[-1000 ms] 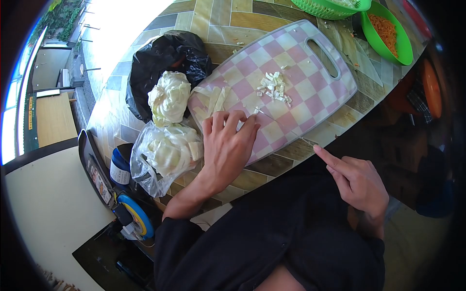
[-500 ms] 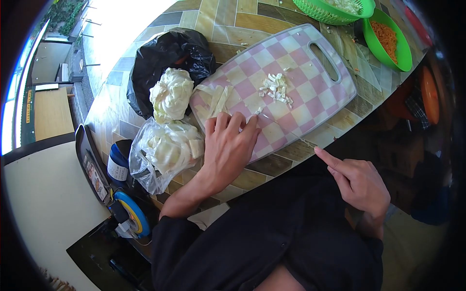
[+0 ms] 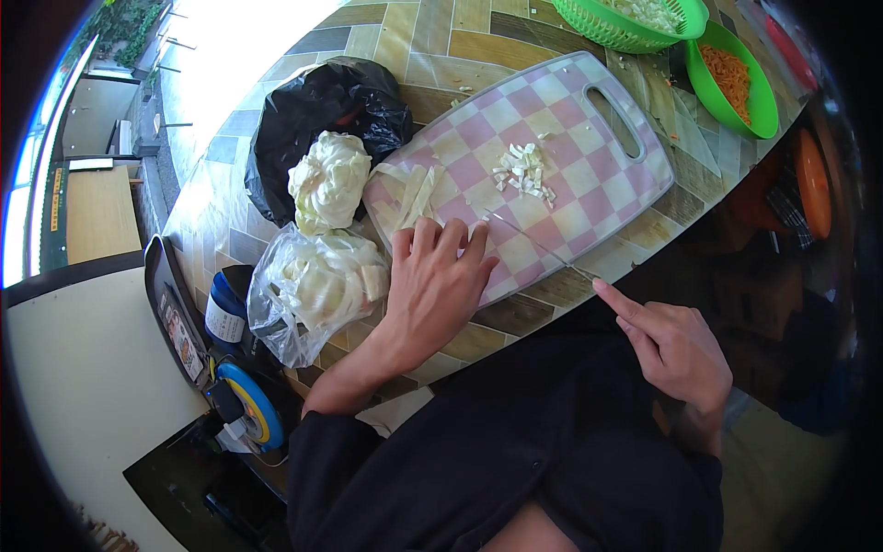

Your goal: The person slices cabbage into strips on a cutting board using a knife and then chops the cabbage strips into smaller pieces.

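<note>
My right hand (image 3: 676,350) grips a thin knife (image 3: 533,241), index finger stretched along it. The blade lies over the near edge of the pink-and-white checkered cutting board (image 3: 607,198), its tip by my left fingertips. With bent fingers, my left hand (image 3: 440,285) presses on pale cabbage pieces at the board's near left; what lies under the fingers is mostly hidden. Cabbage strips (image 3: 416,193) are just beyond that hand. A small heap of chopped white pieces (image 3: 524,172) sits mid-board.
Left of the board are a cabbage head (image 3: 328,179), a black plastic bag (image 3: 317,97) and a clear bag of cabbage (image 3: 322,281). At the upper right stand a green basket (image 3: 625,28) with white shreds and a green bowl (image 3: 763,101) with orange shreds. A tape roll (image 3: 253,405) is lower left.
The knife blade now shows more clearly, lying apart from the small pieces at my left fingertips. Both hands have kept nearly the same places; the view has shifted slightly.
</note>
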### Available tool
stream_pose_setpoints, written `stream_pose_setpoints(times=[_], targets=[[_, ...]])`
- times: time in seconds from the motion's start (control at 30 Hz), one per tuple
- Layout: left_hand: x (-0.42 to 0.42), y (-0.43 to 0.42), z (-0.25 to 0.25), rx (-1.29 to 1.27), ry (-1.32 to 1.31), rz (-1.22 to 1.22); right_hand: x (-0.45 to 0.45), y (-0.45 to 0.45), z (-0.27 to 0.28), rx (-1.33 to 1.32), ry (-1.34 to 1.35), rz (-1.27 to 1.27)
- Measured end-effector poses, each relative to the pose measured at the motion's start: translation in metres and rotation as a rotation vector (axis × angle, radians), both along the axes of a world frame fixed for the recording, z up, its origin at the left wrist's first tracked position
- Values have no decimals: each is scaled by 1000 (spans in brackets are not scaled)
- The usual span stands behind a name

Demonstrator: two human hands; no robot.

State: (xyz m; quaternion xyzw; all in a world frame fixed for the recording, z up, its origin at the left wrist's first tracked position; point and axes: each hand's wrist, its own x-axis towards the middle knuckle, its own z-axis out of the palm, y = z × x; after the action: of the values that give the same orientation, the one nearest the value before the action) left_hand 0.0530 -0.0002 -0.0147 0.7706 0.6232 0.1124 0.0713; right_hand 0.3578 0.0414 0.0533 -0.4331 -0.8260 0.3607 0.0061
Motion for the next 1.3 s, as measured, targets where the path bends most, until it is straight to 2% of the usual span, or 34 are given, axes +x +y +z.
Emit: stream_pose_setpoints(times=[0.6,0.9,1.07,1.3], targets=[[7,-10,-14,-12,-10,-18,0,-9,-3,0,5,-30],[-3,-13,12,-12,69,0,1,-11,2,3,0,-22],[-4,-13,9,-8,58,-19,-2,-9,0,-39,-32,35],[-4,-12,6,-39,42,-14,-4,-5,-2,46,-51,-12]])
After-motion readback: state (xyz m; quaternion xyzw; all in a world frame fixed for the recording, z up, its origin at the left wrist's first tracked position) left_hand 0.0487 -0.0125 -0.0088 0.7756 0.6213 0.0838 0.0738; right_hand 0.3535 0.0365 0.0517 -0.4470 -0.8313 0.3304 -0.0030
